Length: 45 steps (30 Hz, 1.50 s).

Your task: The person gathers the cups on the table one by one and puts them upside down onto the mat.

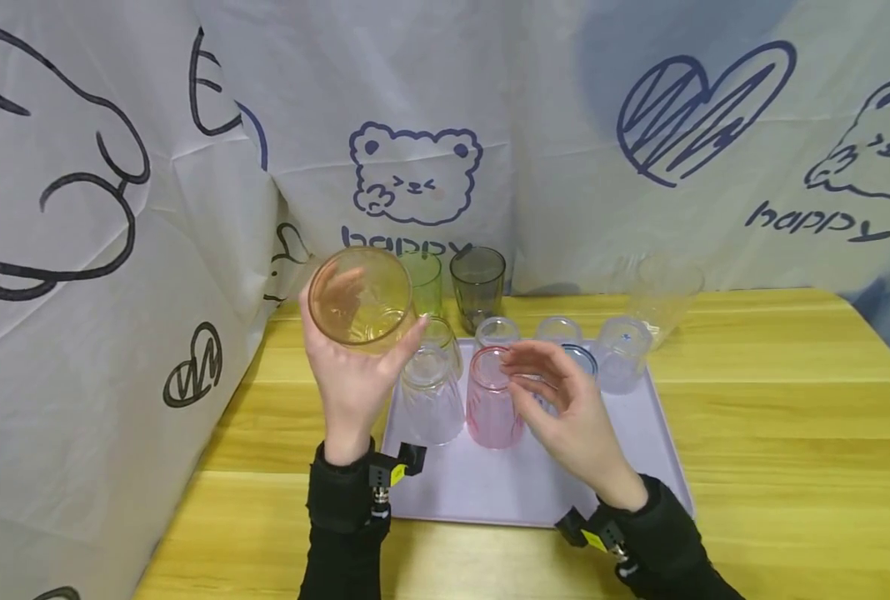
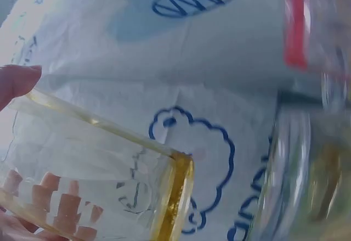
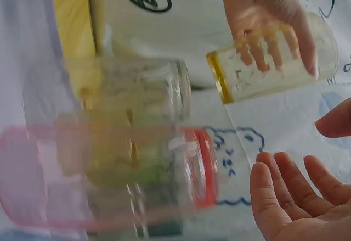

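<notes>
My left hand grips an amber glass tumbler in the air above the tray's left back corner. Its thumb is on one side and the fingers show through the wall on the other; in the right wrist view the thick amber base points down. My right hand is held above the tray, fingers loosely bent and holding nothing. Just left of it, a pink tumbler stands upside down on the pale lilac tray. Beside that is a clear tumbler, also upside down.
Farther back on the tray are several more upturned tumblers, among them a clear one and a blue-rimmed one partly behind my right hand. A green glass, a dark grey glass and a clear glass stand behind, near the curtain.
</notes>
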Tool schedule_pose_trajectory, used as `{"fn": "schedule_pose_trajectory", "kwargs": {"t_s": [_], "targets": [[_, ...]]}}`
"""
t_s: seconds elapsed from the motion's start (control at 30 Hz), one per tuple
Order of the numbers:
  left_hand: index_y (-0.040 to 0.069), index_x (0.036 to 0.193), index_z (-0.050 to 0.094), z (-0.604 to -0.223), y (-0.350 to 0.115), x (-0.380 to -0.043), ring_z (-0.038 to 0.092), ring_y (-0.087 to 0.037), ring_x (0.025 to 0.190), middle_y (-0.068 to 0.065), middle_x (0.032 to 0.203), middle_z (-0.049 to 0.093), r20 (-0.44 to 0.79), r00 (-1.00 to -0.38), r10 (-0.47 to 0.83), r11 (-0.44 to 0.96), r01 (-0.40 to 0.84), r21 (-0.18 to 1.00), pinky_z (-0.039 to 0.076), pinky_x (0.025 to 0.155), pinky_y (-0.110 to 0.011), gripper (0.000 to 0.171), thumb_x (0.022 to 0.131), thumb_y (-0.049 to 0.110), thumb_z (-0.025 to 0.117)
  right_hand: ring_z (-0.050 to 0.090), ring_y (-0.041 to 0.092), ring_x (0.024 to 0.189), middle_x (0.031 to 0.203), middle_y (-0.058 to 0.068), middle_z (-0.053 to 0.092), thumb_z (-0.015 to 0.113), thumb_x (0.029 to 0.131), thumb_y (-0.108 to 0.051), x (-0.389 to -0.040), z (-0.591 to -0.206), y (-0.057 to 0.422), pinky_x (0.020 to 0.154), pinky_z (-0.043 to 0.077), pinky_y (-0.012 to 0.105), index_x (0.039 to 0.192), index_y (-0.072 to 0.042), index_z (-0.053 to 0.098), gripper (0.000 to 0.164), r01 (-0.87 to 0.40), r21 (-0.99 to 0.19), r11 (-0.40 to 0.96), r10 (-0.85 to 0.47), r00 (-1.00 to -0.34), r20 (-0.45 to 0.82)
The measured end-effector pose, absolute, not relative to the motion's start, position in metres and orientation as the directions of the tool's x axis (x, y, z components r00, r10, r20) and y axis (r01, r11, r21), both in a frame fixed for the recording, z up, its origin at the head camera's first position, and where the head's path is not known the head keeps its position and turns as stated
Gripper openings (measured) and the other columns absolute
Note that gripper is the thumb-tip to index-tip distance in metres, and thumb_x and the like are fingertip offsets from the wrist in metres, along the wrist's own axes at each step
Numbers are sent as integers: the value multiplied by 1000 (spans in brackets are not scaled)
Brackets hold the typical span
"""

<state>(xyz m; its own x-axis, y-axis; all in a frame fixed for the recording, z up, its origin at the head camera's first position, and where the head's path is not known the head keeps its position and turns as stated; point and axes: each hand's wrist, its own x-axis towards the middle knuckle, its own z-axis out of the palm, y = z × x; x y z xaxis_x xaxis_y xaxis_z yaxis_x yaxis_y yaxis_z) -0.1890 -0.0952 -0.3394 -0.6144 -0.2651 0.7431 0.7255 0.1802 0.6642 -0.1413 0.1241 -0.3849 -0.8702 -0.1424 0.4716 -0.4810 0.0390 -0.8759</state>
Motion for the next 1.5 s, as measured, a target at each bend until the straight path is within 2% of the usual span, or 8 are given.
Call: {"fn": "schedule_pose_trajectory", "kwargs": {"t_s": [0.23, 0.47, 0.63, 0.73, 0.97, 1.13, 1.27, 1.5], "targets": [[4, 142, 42, -343, -72, -179, 56, -28, 123, -19, 130, 59, 700, -685, -202, 96, 697, 710, 50, 109, -41, 96, 70, 43, 91, 64, 5, 113, 121, 2, 64, 65, 84, 17, -149, -384, 147, 97, 55, 19, 129, 8, 53, 48, -542, -830, 130, -98, -840, 533], [3, 144, 38, -350, -55, -177, 59, -34, 121, -24, 131, 58, 662, -744, -84, -78, 668, 740, 52, 107, -44, 97, 71, 40, 91, 61, 7, 119, 126, 21, 62, 74, 77, 16, -153, -383, 153, 101, 54, 21, 136, 5, 51, 64, -603, -764, 230, -142, -797, 587], [-1, 147, 32, -354, -47, -178, 59, -25, 125, -15, 132, 59, 622, -782, -33, -167, 618, 768, 46, 115, -43, 104, 72, 42, 90, 59, 19, 122, 132, 19, 61, 80, 74, 7, -156, -383, 156, 103, 52, 21, 141, 2, 48, 74, -607, -726, 323, -159, -791, 590], [-2, 148, 29, -355, -44, -179, 59, -18, 126, -7, 132, 60, 619, -785, -18, -188, 611, 769, 44, 117, -42, 106, 73, 44, 89, 59, 26, 122, 134, 17, 60, 84, 73, 3, -157, -382, 156, 103, 55, 29, 142, 0, 47, 79, -600, -712, 364, -166, -794, 585], [9, 147, 32, -360, -35, -178, 59, -13, 128, 4, 132, 61, 597, -801, 40, -255, 569, 782, 43, 118, -39, 98, 74, 41, 89, 59, 35, 124, 138, 18, 57, 87, 71, -1, -157, -384, 154, 99, 56, 50, 144, -2, 44, 85, -600, -703, 382, -205, -796, 569], [5, 147, 31, -367, -22, -175, 59, -11, 128, 7, 132, 62, 585, -808, 70, -285, 546, 788, 43, 118, -38, 100, 75, 44, 88, 59, 28, 125, 139, 12, 57, 88, 72, -7, -157, -388, 153, 100, 56, 49, 145, -5, 44, 85, -592, -687, 421, -220, -801, 556], [7, 146, 30, -372, -10, -171, 58, -11, 130, 7, 133, 61, 570, -812, 125, -366, 497, 787, 44, 117, -38, 97, 76, 38, 88, 61, 21, 119, 135, 8, 62, 89, 70, -10, -155, -391, 153, 100, 53, 38, 145, -8, 45, 86, -590, -676, 440, -202, -799, 566], [14, 145, 31, -373, 1, -169, 58, -13, 130, 4, 131, 60, 538, -819, 196, -415, 428, 803, 40, 120, -37, 92, 76, 33, 89, 66, 26, 106, 125, 13, 69, 91, 62, -13, -154, -395, 156, 88, 56, 38, 139, -4, 52, 86, -585, -635, 504, -128, -778, 615]]}}
